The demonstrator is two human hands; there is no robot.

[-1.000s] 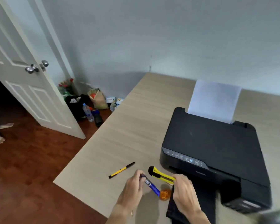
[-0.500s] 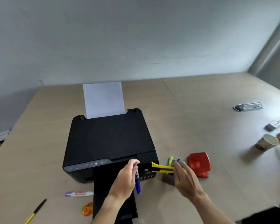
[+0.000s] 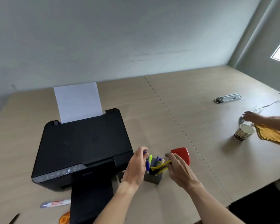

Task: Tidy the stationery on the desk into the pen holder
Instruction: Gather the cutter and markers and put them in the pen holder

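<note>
A dark grey pen holder [image 3: 153,178] stands on the desk just right of the printer, with several pens and a yellow-green highlighter [image 3: 150,158] sticking out. My left hand [image 3: 136,165] grips a blue pen [image 3: 146,162] upright at the holder's left rim. My right hand [image 3: 178,168] holds a yellow utility knife [image 3: 159,167] tilted, its dark tip over the holder's opening. A tube [image 3: 55,204], orange scissors [image 3: 65,218] and a dark pen [image 3: 14,218] lie at the lower left.
A black printer [image 3: 82,147] with a paper sheet fills the left. A red hole punch [image 3: 182,155] sits right behind my right hand. Far right: another person's hand [image 3: 254,118], a paper cup [image 3: 243,132], an orange cloth [image 3: 270,133], a power strip [image 3: 257,109], a grey socket bar [image 3: 228,98].
My view has swung right, from the desk's left end to the pen holder. Both hands carried the blue pen and the yellow knife over to the holder.
</note>
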